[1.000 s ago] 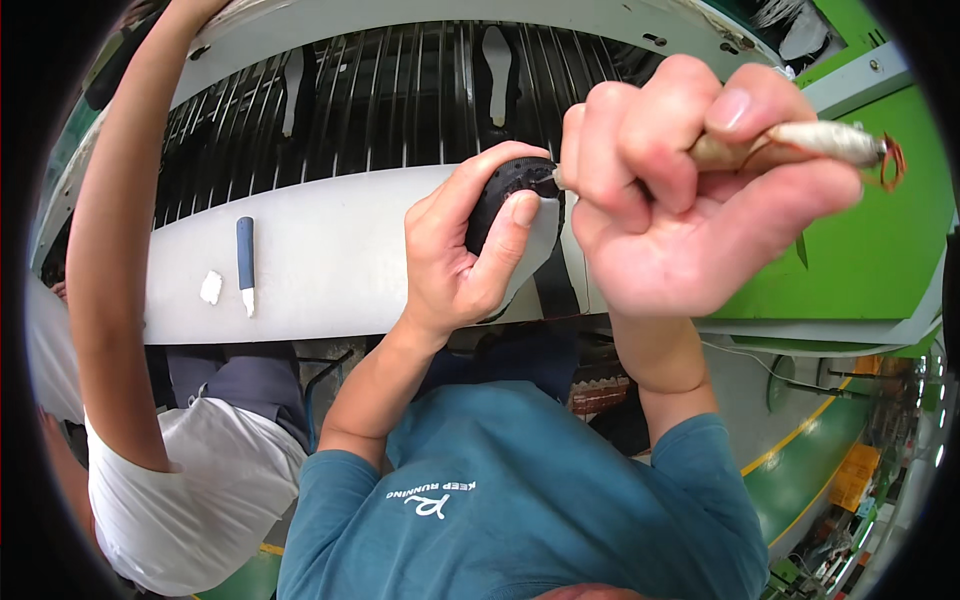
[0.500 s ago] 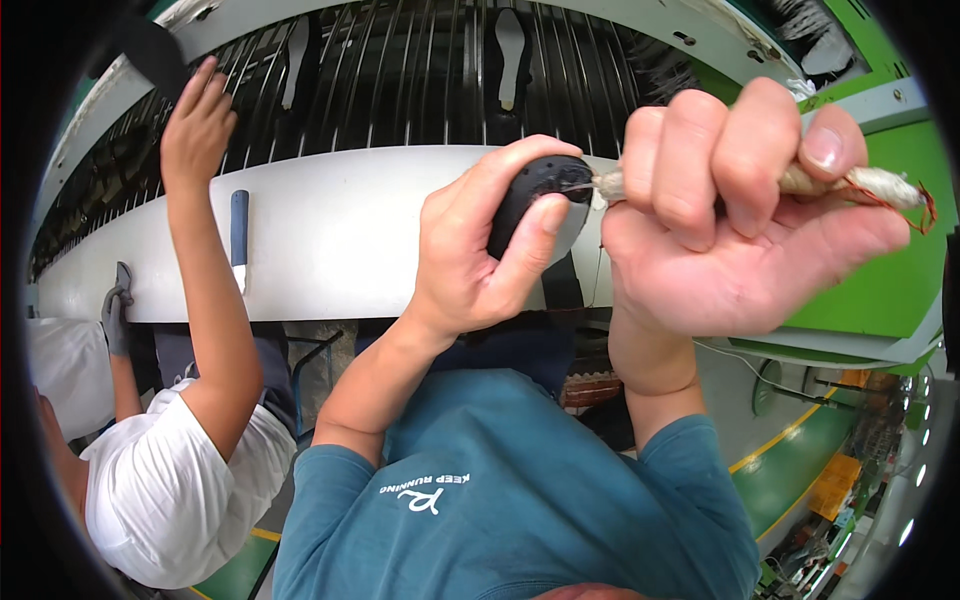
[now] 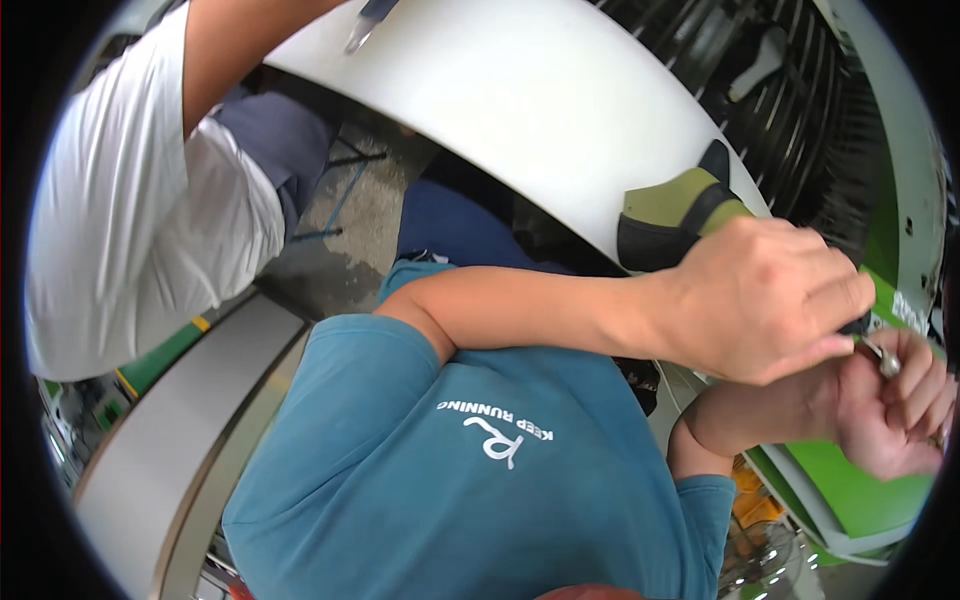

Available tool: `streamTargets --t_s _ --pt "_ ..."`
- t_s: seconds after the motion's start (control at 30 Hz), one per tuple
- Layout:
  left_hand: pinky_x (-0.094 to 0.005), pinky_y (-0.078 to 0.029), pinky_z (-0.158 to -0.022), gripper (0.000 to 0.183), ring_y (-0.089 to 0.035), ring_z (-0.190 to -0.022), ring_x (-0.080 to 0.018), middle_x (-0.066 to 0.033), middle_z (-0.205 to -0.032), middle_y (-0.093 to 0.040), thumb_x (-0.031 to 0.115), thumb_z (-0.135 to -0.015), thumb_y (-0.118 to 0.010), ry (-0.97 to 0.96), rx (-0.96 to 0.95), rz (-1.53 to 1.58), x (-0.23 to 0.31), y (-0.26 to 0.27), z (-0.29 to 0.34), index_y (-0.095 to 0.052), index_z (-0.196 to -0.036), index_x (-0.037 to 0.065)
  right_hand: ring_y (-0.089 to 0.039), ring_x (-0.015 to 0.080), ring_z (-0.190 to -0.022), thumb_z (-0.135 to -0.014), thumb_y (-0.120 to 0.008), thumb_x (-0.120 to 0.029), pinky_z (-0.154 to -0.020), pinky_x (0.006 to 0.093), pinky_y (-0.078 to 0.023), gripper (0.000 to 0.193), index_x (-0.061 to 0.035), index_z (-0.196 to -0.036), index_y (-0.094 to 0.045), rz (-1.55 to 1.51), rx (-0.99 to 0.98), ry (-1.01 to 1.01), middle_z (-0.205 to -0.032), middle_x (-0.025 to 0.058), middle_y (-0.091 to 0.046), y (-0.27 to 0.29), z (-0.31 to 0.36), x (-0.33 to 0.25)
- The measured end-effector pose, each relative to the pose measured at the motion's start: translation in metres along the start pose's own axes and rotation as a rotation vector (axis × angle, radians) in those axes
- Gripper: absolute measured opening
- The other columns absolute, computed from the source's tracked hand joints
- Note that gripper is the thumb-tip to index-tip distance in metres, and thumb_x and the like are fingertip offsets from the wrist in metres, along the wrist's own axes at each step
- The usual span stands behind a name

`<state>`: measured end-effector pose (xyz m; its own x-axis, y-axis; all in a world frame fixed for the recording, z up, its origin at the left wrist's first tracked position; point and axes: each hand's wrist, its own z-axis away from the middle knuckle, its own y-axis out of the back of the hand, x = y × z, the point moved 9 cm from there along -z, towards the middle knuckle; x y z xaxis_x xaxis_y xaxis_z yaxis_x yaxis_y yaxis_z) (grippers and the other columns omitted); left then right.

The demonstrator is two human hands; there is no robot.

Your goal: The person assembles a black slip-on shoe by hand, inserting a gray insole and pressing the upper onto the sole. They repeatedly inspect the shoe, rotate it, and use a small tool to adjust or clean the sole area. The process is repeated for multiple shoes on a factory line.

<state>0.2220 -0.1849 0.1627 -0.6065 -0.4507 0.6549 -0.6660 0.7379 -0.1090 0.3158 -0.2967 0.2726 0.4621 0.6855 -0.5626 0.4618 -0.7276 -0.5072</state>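
Note:
At the right, my left hand closes over an olive and black piece of footwear, which looks like a slipper. Its wide upper sticks out beyond the back of the hand, over the table's edge. Most of the rest of it is hidden by my fingers. My right hand, beside the left one, is curled around a thin hand tool. A metal part of the tool shows between the hands, pointing at the left fingertips; its grip is hidden in my palm near the picture's rim.
A white table curves across the top. Lying on it is a blue-handled tool. Behind runs a rack of metal rods bearing a grey and black sole. A co-worker in a white shirt is at left. Green machine panels stand at right.
The view has swung and tilted, so the table and co-worker sit differently. Both hands now appear farther right, my left arm reaching across my body. The footwear's olive upper has come into sight.

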Motion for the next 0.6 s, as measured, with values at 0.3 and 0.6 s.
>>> streamTargets --t_s 0.3,0.6 --pt "-0.0396 -0.056 -0.070 0.049 -0.069 -0.078 -0.0256 -0.0069 -0.086 -0.067 0.046 -0.079 -0.082 -0.067 0.226 0.019 0.023 0.015 0.023 -0.068 -0.098 0.003 -0.043 0.0008 -0.042 -0.103 -0.072 -0.048 -0.041 0.0171 -0.029 0.046 -0.0125 -0.076 -0.058 -0.365 -0.176 -0.290 -0.059 -0.0098 -0.053 0.026 -0.009 -0.031" --pt "-0.0382 -0.055 -0.064 0.039 -0.069 -0.075 -0.0240 -0.0047 -0.080 -0.065 0.039 -0.075 -0.082 -0.053 0.136 0.020 0.030 0.017 0.023 -0.065 -0.086 0.005 -0.045 0.0016 -0.043 -0.103 -0.070 -0.060 -0.042 0.0183 -0.030 0.056 -0.0105 -0.078 -0.061 -0.383 -0.208 -0.236 -0.060 -0.0096 -0.053 0.028 0.001 -0.045"
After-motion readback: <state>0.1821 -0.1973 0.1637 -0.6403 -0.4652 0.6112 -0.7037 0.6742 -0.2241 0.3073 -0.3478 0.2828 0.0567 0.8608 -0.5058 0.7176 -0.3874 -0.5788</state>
